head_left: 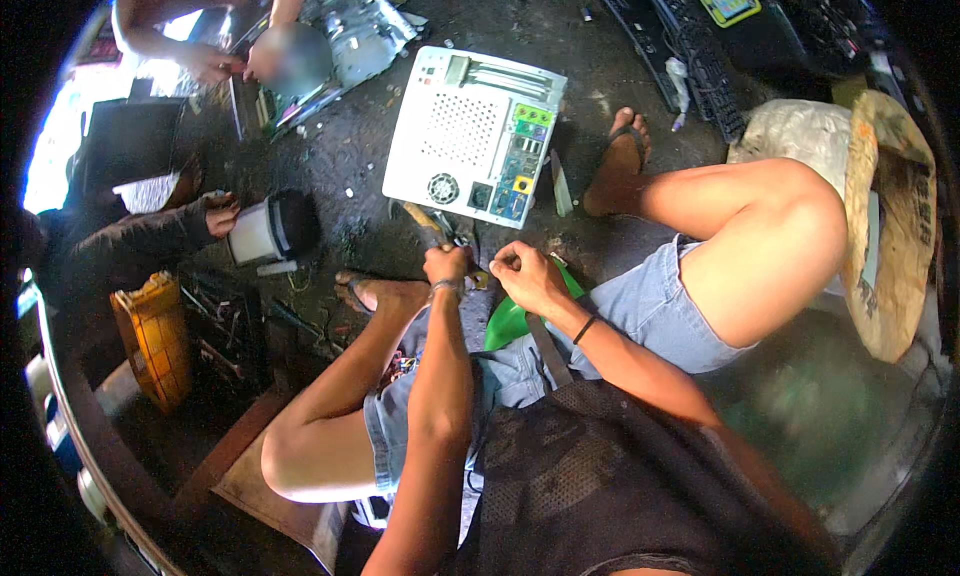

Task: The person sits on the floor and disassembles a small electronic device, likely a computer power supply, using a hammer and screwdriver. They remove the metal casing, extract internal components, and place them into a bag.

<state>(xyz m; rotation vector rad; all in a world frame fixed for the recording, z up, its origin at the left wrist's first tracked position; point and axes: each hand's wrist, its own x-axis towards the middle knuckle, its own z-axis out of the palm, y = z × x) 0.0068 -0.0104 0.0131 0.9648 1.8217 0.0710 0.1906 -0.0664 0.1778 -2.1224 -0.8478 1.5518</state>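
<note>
I sit on a low seat with both hands over my lap. My left hand (447, 264) is closed in a fist beside some metal tools; what it grips is hidden. My right hand (524, 276) is just to its right, thumb and fingers pinched together, with anything in them too small to name. A green thing (520, 314) lies under my right wrist. Just ahead of my hands is a white computer case (460, 126), its perforated back panel, round fan grille and ports facing up. A tool with a yellowish handle (424, 218) lies at the case's near edge.
Another person's hands (225, 64) work over metal parts at the far left. A sleeved hand (222, 216) touches a pale and black container (258, 234). An orange crate (150, 336) stands at left. Black keyboards (690, 51) lie far right, and a torn cardboard piece (885, 226) stands at right.
</note>
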